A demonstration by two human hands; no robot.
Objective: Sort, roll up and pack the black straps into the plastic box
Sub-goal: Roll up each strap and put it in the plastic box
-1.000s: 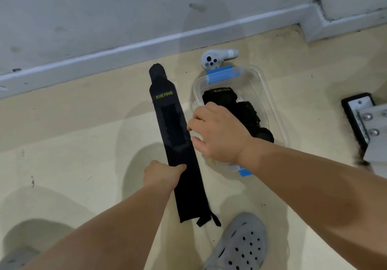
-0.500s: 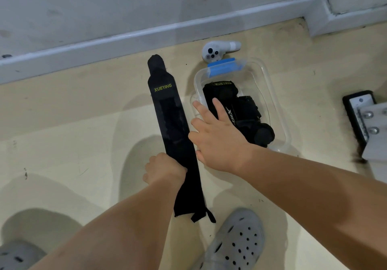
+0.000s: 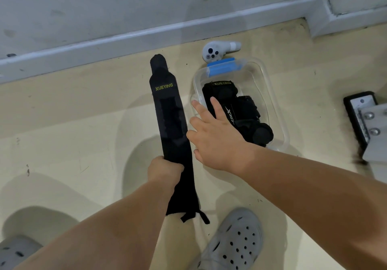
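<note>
A long black strap [image 3: 170, 123], laid flat on the floor [image 3: 83, 144] just beside the plastic box [image 3: 279, 110] of rolled straps [image 3: 247, 112], is gripped by the left hand [image 3: 164, 171], while the right hand [image 3: 217, 142] is held spread-fingered over the box's near edge

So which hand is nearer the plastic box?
Right. The right hand is spread open over the left rim of the plastic box; the left hand grips the flat strap, left of it.

Gripping the black strap [image 3: 171, 119] in the curled left hand [image 3: 165, 170], holding the right hand [image 3: 217, 142] out, fingers straight.
</note>
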